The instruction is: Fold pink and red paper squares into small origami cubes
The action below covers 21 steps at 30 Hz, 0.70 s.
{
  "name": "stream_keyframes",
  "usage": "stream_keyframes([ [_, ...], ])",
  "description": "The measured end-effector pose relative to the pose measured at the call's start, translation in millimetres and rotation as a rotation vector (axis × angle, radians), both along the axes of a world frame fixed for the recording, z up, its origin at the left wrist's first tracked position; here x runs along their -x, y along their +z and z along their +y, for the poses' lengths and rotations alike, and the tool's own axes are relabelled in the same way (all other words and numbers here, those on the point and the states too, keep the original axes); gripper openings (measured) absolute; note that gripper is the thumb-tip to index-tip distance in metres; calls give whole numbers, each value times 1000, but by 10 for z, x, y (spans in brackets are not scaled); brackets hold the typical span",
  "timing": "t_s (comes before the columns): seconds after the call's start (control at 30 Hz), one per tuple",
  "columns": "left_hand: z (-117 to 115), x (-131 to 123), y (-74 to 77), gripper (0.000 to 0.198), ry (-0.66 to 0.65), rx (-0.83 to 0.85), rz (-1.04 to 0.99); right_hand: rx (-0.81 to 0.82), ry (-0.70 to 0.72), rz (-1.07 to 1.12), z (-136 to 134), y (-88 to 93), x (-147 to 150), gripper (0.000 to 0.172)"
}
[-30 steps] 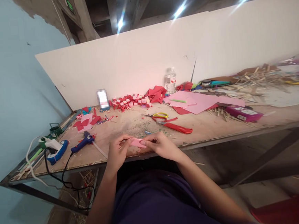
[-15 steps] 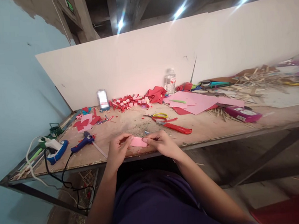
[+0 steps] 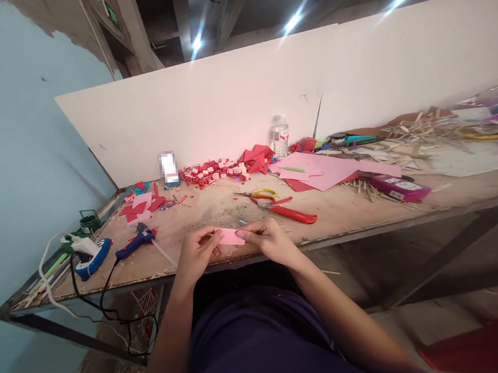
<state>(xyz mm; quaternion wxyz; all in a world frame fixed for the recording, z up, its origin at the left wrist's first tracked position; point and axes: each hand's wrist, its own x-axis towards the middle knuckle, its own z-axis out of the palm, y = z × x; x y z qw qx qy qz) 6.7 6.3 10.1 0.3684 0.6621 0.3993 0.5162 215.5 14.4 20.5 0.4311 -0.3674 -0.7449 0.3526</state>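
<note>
Left hand and right hand each pinch an end of a small pink paper piece, thumbs on top; the piece sits between them, just over the near edge of the bench; progress: it looks cut to a strip and mostly flat, no finished shape visible, so judged early for this piece; a heap of small red and pink block-like pieces lies at the back, seemingly made already; larger pink sheets lie to the right, apparently unused stock; scissors, a red cutter and a blue glue gun lie on the bench, none in hand; hard to make out: fingertips under the strip are hidden, so any crease there can't be told; phone screen is pixelated; heap pieces too small to count; clutter at far right is smeared and cut off by the frame.
</note>
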Motion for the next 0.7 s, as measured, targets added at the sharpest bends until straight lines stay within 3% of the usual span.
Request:
stream_keyframes([
  [0.13,5,-2,1,35,-43,3,24,0,-16,4,7,9,9,47],
  [0.33,-21,-18,20,32,-103,6,94,87,84,-9,26,-36,18,38],
  [0.53,-30,-21,12,34,-26,-19,169,124,72,55,-3,-72,32,39],
  [0.7,-13,-24,-22,35,-38,6,122,163,89,72,-12,-39,34,40],
])
